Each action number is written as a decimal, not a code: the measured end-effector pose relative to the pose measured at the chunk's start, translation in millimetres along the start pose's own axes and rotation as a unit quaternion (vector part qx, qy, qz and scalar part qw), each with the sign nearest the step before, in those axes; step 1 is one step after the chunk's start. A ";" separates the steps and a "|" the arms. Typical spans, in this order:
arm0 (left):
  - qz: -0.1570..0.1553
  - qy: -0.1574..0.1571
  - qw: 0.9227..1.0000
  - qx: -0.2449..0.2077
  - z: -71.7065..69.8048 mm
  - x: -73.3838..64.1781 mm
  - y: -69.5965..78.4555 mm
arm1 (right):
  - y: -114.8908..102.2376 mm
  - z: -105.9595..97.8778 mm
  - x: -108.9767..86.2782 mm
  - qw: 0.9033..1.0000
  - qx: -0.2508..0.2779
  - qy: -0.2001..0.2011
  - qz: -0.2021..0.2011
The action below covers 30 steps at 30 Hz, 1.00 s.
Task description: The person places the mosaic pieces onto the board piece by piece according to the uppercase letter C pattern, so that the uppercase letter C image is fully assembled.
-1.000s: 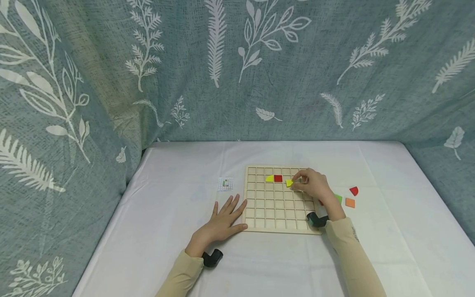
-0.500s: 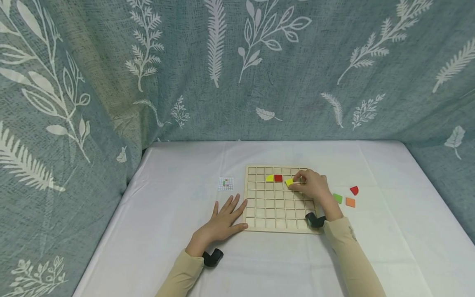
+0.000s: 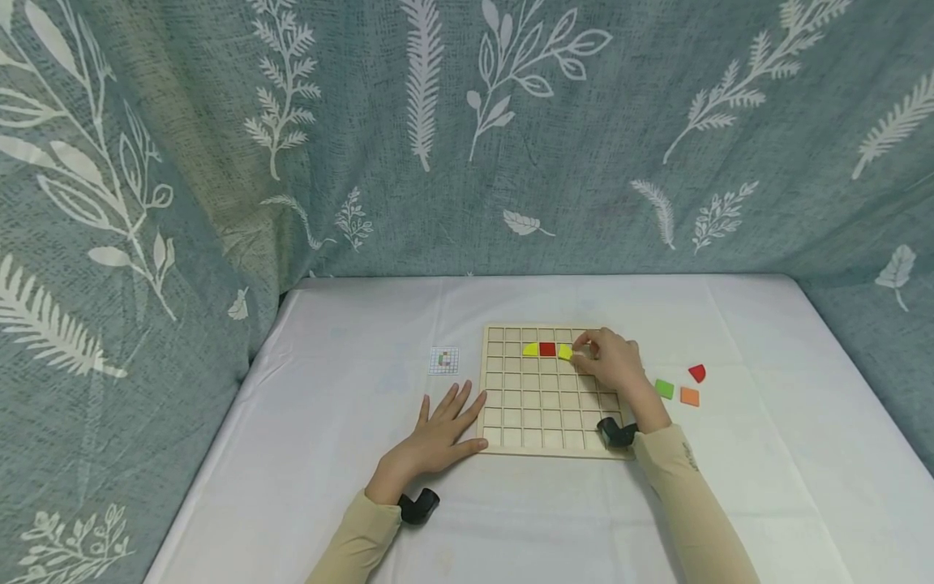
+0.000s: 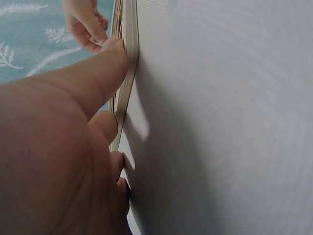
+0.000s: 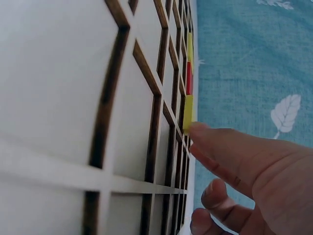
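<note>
A light wooden grid board [image 3: 521, 422] lies on the table. My right hand [image 3: 613, 361] is over its upper right part, thumb and forefinger pinching a yellow tile [image 3: 565, 352] by its right side; the fingertips hide part of its shape. In the right wrist view this yellow tile [image 5: 188, 110] lines up with the red one [image 5: 189, 78]. Left of it in the same row are a red square tile [image 3: 547, 349] and a yellow quarter-round tile [image 3: 531, 350]. My left hand [image 3: 438, 434] lies with fingers spread, its thumb [image 4: 105, 66] and forefinger at the board's left edge [image 4: 128, 81].
A small printed pattern card [image 3: 443, 361] lies left of the board. Right of the board are a green tile [image 3: 664, 389], an orange tile [image 3: 689, 397] and a red quarter-round tile [image 3: 697, 373]. A patterned curtain [image 3: 467, 211] hangs behind the white-covered table [image 3: 350, 349].
My right hand has shifted slightly away from me, bringing the yellow tile up and left into the row beside the red square. The left hand has stayed in place.
</note>
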State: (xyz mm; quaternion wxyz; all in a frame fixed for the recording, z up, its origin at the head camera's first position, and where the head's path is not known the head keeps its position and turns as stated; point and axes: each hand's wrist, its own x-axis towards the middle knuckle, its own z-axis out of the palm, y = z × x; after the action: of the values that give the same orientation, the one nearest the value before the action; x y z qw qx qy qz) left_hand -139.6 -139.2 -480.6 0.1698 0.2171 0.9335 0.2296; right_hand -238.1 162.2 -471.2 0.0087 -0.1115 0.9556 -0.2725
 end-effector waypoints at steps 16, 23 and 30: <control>-0.001 0.002 1.000 -0.005 -0.5 -0.4 1.8 | -4.5 2.7 8.2 1.000 0.013 0.004 0.002; -0.002 0.003 1.000 -0.003 0.3 0.0 1.2 | -2.0 4.6 10.3 0.999 0.034 0.003 -0.002; 0.002 0.004 1.000 -0.002 0.6 1.0 0.4 | -0.4 3.5 9.9 0.999 0.039 -0.001 0.000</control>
State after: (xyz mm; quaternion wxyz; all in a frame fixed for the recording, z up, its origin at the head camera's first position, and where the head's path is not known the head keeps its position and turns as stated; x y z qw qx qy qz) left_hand -140.1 -138.1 -481.1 0.1664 0.2181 0.9330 0.2329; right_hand -247.4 157.8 -473.6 0.0139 -0.1116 0.9442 -0.3095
